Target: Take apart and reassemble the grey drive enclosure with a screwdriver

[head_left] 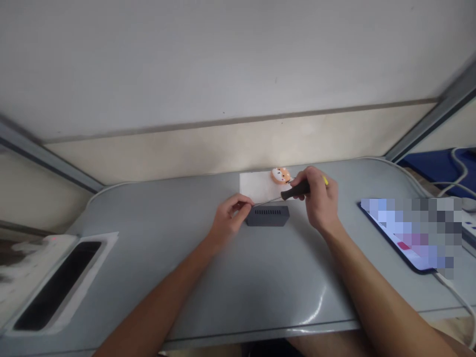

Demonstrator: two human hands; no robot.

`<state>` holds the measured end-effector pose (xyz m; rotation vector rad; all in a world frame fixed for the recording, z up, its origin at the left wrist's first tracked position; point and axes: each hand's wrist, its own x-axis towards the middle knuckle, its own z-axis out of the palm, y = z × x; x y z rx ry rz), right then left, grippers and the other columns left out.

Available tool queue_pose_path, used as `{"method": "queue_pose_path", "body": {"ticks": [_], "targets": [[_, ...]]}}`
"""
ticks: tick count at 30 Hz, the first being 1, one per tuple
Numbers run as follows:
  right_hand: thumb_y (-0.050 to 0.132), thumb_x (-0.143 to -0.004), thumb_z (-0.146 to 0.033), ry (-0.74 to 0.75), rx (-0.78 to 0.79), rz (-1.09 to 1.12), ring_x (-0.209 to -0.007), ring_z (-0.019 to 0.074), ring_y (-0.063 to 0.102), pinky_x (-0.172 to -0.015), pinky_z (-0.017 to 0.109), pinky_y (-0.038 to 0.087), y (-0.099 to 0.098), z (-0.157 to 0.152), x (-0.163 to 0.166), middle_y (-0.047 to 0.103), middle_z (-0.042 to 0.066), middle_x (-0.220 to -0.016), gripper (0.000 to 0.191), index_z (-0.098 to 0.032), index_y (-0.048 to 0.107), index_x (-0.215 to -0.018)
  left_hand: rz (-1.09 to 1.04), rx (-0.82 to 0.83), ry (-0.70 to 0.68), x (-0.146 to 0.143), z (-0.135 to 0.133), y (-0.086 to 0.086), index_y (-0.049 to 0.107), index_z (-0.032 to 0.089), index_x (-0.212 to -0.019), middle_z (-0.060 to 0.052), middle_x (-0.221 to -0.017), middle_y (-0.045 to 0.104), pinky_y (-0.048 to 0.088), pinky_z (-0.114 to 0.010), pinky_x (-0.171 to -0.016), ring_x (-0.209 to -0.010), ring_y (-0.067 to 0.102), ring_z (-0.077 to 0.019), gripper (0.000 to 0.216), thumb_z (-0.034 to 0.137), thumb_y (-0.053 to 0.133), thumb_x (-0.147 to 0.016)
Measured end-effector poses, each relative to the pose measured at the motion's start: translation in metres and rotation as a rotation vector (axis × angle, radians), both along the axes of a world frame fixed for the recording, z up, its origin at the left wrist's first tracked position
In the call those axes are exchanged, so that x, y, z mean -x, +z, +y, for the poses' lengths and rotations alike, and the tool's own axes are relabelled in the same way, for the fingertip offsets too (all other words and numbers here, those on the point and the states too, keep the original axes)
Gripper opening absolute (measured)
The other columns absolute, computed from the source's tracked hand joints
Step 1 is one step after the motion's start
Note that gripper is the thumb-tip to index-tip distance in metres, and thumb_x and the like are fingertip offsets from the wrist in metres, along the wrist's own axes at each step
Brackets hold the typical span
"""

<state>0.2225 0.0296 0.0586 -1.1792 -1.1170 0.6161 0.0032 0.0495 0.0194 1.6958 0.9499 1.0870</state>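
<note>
A small dark grey box (pixel 268 216) with a row of vent slots lies on the grey table (pixel 223 267). My left hand (pixel 229 217) rests at the box's left end with its fingers curled against it. My right hand (pixel 316 196) is closed round the black handle of a screwdriver (pixel 295 190) with a yellow end. The thin metal shaft runs leftward and down to the box's upper left corner, close to my left fingertips.
A white sheet (pixel 256 187) lies behind the box with a small orange and white figurine (pixel 281 175) on it. A tablet (pixel 405 235) with a cable sits at the right. A white frame with a dark slot (pixel 59 285) is at the left. A partition wall stands behind.
</note>
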Motion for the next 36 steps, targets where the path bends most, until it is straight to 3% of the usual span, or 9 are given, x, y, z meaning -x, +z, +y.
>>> {"method": "queue_pose_path", "body": {"ticks": [7, 14, 18, 21, 23, 26, 30, 33, 36], "targets": [[0.051, -0.101, -0.038, 0.026, -0.117, -0.203, -0.056, 0.0126, 0.055, -0.053, 0.025, 0.042, 0.008, -0.013, 0.004, 0.058, 0.0, -0.061, 0.039, -0.021, 0.065, -0.069, -0.009, -0.004, -0.02, 0.002, 0.002, -0.003, 0.069, 0.02, -0.087, -0.002, -0.085, 0.066, 0.046, -0.03, -0.076, -0.081, 0.059, -0.0174, 0.017, 0.034, 0.062, -0.094], [0.064, -0.096, -0.036, 0.256, -0.139, -0.607, -0.062, 0.0117, 0.052, -0.06, 0.026, 0.041, 0.056, -0.028, 0.024, 0.064, -0.002, -0.075, 0.015, -0.023, 0.059, -0.091, -0.076, 0.002, -0.074, 0.002, 0.004, -0.013, 0.066, 0.02, -0.09, -0.004, -0.089, 0.065, 0.046, -0.032, -0.082, -0.086, 0.059, -0.0196, 0.02, 0.039, 0.063, -0.096], [0.062, -0.099, -0.039, 0.409, -0.168, -0.558, -0.075, 0.014, 0.057, -0.065, 0.027, 0.043, 0.074, -0.013, 0.037, 0.067, 0.002, -0.089, 0.016, -0.022, 0.063, -0.097, -0.121, 0.01, -0.087, 0.002, 0.005, -0.016, 0.063, 0.02, -0.088, -0.002, -0.086, 0.062, 0.044, -0.032, -0.079, -0.083, 0.056, -0.0182, 0.02, 0.038, 0.062, -0.097], [0.06, -0.1, -0.042, 0.484, -0.179, -0.343, -0.079, 0.0149, 0.06, -0.068, 0.028, 0.047, 0.069, 0.005, 0.046, 0.067, 0.003, -0.094, 0.02, -0.023, 0.066, -0.098, -0.12, 0.023, -0.095, 0.002, 0.004, -0.014, 0.061, 0.02, -0.084, -0.001, -0.079, 0.057, 0.041, -0.03, -0.073, -0.076, 0.052, -0.017, 0.022, 0.038, 0.061, -0.096], [0.061, -0.099, -0.05, 0.495, -0.175, -0.188, -0.072, 0.0142, 0.058, -0.065, 0.028, 0.048, 0.058, 0.015, 0.052, 0.064, 0.001, -0.083, 0.027, -0.023, 0.065, -0.095, -0.093, 0.026, -0.083, 0.002, 0.003, -0.011, 0.061, 0.02, -0.083, 0.0, -0.078, 0.056, 0.041, -0.03, -0.07, -0.074, 0.052, -0.0167, 0.022, 0.039, 0.06, -0.096], [0.055, -0.099, -0.06, 0.392, -0.206, -0.023, -0.063, 0.0124, 0.052, -0.06, 0.027, 0.045, 0.043, 0.023, 0.055, 0.054, -0.003, -0.071, 0.037, -0.024, 0.061, -0.095, -0.051, 0.014, -0.049, 0.001, 0.002, -0.009, 0.062, 0.02, -0.083, -0.001, -0.079, 0.058, 0.043, -0.03, -0.071, -0.076, 0.054, -0.0169, 0.022, 0.039, 0.06, -0.094], [0.044, -0.103, -0.064, 0.337, -0.187, -0.019, -0.071, 0.0136, 0.055, -0.065, 0.028, 0.048, 0.031, 0.024, 0.043, 0.058, 0.0, -0.081, 0.044, -0.025, 0.062, -0.111, -0.028, 0.004, -0.008, -0.001, 0.002, -0.009, 0.063, 0.02, -0.082, -0.001, -0.08, 0.061, 0.045, -0.029, -0.073, -0.077, 0.057, -0.0165, 0.019, 0.035, 0.06, -0.093], [0.059, -0.097, -0.063, 0.187, -0.16, -0.07, -0.069, 0.0127, 0.053, -0.064, 0.027, 0.047, 0.022, 0.029, 0.029, 0.054, -0.001, -0.078, 0.039, -0.024, 0.063, -0.098, 0.004, 0.007, 0.023, -0.003, 0.003, -0.009, 0.064, 0.02, -0.082, -0.001, -0.079, 0.062, 0.046, -0.029, -0.071, -0.075, 0.058, -0.0162, 0.016, 0.033, 0.06, -0.092], [0.06, -0.093, -0.068, 0.049, -0.052, 0.053, -0.058, 0.0111, 0.049, -0.052, 0.025, 0.04, 0.008, 0.043, 0.015, 0.049, -0.003, -0.069, 0.045, -0.023, 0.06, -0.087, 0.052, -0.001, 0.04, -0.002, 0.003, -0.007, 0.065, 0.02, -0.084, -0.001, -0.079, 0.064, 0.047, -0.028, -0.072, -0.076, 0.059, -0.0159, 0.015, 0.032, 0.06, -0.092]]}}
